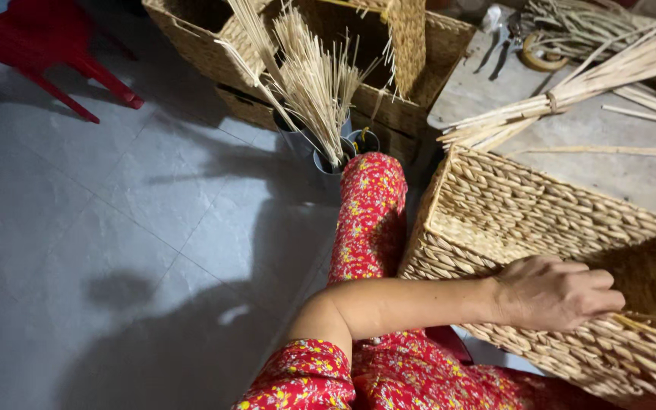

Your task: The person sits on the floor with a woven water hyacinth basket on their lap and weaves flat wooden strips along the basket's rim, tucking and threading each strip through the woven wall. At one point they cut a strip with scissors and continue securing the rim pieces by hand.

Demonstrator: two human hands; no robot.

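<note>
Grip: left hand (554,292) has fingers curled & pressed together, pinching a thin pale straw strand (651,328) against the side of the woven basket (525,212); strand runs off toward 3 o'clock from the fingertips. Right hand not in frame, so can't tell its state.

Basket sits at 3–4 o'clock of the view, tilted on its side w/ one corner pointing to 12, open mouth turned toward 3 o'clock. Its lower wall rests against the person's lap; forearm crosses from 6 o'clock to the hand at 3.

Leg in red floral fabric (370,220) stretches from 6 toward 12, touching the basket's left edge. At the foot end, approx 12 o'clock, 3 grey metal cans (326,156) stand upright, holding bunches of thin straw stalks (314,80) that fan upward.

Behind the cans, at 12, larger woven boxes (404,61), stacked, open tops.

At 1–2 o'clock, a grey board (616,167) w/ a tied bundle of reeds (571,95) lying across it diagonally; a single loose reed (594,151) beside it. Scissors (501,45) & a tape roll (540,59) at the board's far edge, near each other.

Red plastic chair legs (62,53) at 10–11 o'clock on the grey tile floor (100,228), well apart from everything else.
</note>
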